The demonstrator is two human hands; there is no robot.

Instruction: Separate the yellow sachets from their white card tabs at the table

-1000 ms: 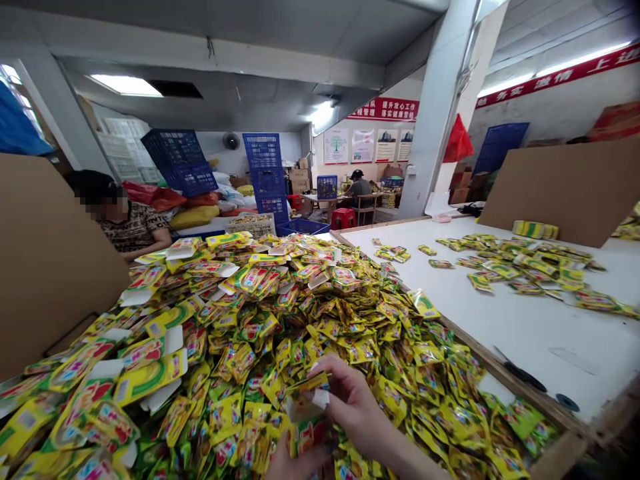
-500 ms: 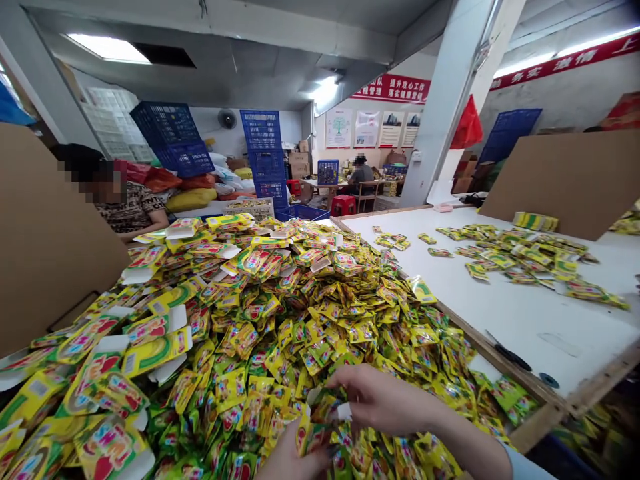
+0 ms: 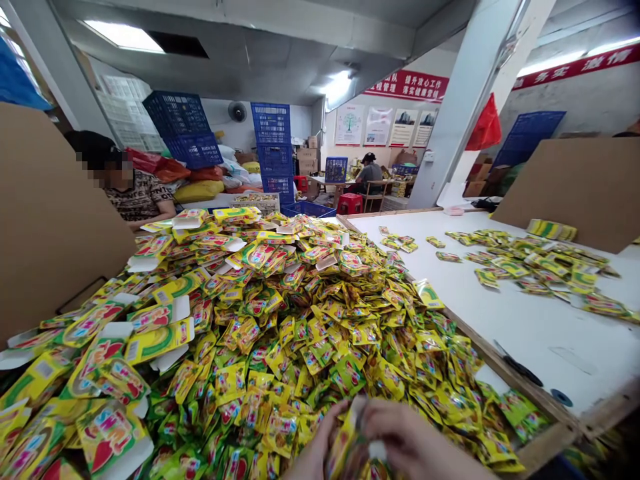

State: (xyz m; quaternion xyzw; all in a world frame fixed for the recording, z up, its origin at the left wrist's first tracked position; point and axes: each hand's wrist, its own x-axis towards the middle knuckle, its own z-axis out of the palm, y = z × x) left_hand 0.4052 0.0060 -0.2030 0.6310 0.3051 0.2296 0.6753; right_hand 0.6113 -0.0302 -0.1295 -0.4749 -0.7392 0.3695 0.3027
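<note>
At the bottom edge, my left hand (image 3: 315, 450) and my right hand (image 3: 407, 443) are closed together round a small yellow and red sachet packet (image 3: 350, 440), partly cut off by the frame. They hover over the near edge of a big heap of yellow-green sachets (image 3: 310, 320). Flattened yellow cartons (image 3: 150, 340) with white flaps lie over the heap's left side.
A white table (image 3: 520, 320) to the right carries scattered sachets (image 3: 530, 263) and a brown cardboard sheet (image 3: 575, 180). Another cardboard sheet (image 3: 45, 220) stands at left, with a seated person (image 3: 130, 190) behind it. Blue crates (image 3: 273, 143) are stacked at the back, where another person (image 3: 370, 173) sits.
Both hands have dropped toward the bottom edge with the packet, and the right hand now closes over it. The view has tilted slightly.
</note>
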